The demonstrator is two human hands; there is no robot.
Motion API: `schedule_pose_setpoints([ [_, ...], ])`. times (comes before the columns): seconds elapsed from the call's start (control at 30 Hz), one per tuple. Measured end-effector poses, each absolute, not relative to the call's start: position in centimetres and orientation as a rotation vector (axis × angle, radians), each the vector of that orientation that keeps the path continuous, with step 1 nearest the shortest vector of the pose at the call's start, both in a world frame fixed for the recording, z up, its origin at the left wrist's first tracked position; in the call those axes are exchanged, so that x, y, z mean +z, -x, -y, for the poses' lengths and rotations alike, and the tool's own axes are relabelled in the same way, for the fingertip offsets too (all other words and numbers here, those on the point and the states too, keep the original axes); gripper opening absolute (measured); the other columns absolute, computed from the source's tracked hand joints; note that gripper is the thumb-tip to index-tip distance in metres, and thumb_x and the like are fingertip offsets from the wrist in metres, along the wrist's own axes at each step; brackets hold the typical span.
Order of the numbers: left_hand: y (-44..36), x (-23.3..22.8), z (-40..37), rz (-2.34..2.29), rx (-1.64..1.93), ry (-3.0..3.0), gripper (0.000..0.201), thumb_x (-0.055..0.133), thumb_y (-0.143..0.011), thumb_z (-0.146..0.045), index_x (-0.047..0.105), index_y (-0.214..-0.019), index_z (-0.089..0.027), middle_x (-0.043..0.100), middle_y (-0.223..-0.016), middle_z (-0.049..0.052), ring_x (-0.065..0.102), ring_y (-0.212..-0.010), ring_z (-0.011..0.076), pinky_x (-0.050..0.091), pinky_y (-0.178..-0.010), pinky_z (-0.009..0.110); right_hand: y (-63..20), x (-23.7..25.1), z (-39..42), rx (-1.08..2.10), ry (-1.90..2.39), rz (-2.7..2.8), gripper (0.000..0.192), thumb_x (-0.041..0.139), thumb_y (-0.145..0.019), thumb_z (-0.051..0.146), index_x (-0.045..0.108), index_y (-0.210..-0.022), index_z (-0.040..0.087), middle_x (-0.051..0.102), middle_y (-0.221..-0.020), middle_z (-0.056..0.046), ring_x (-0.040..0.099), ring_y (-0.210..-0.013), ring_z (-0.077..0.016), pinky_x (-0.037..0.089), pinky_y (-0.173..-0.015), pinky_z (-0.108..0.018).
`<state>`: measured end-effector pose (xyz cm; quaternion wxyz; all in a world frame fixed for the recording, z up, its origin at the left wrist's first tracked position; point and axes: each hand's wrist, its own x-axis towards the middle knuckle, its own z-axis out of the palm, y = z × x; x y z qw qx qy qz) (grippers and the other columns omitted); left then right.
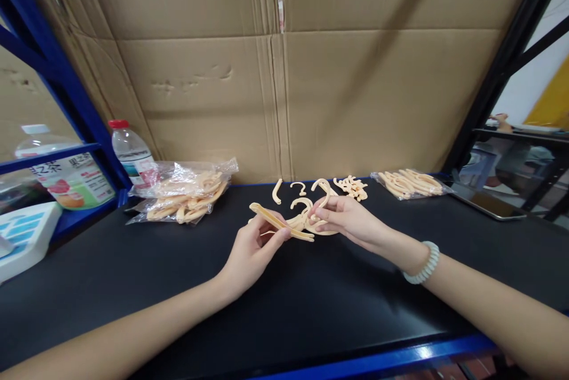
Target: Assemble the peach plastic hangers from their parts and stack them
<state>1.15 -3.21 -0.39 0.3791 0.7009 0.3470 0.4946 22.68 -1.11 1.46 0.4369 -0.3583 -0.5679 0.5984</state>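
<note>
step: looks like mid-sorting of the loose curved pieces | left hand (pixel 253 249) pinching a long peach plastic strip (pixel 280 223) just above the black table (pixel 311 309) | right hand (pixel 344 220) gripping a curved hook piece (pixel 322 187) over the small pile (pixel 306 223) | next: i'd guess lining the two parts up needs a steady pinch

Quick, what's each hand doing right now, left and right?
Left hand: closed on a long peach plastic strip.
Right hand: fingers pinching a curved peach plastic piece.
</note>
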Motion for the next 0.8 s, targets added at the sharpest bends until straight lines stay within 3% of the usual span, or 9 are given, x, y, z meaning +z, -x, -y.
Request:
schedule_pose_setpoints([
  [0.43,-1.29,-0.66,3.63,-0.884,1.367,-1.829,0.008,0.063,-0.083,-0.025,0.061,-0.088,-0.018,0.06,-0.091,0.002,0.066,-0.084,0.0182,0.056,-0.075,0.03,-22.72,1.71,1.69,1.669,0.773,1.575,0.024,0.066,-0.083,0.038,0.064,-0.086,0.014,0.066,-0.099,-0.008,0.065,-0.089,-0.0167,0.054,-0.081,-0.033],
  [0.8,-1.28,-0.49,3.85,-0.889,1.38,-1.895,0.008,0.061,-0.084,-0.025,0.062,-0.087,-0.018,0.06,-0.09,0.002,0.065,-0.086,0.0178,0.056,-0.081,0.031,-22.32,1.56,1.95,1.683,0.817,1.491,0.027,0.069,-0.08,0.039,0.059,-0.08,0.014,0.068,-0.086,-0.006,0.068,-0.073,-0.0148,0.056,-0.074,-0.031],
])
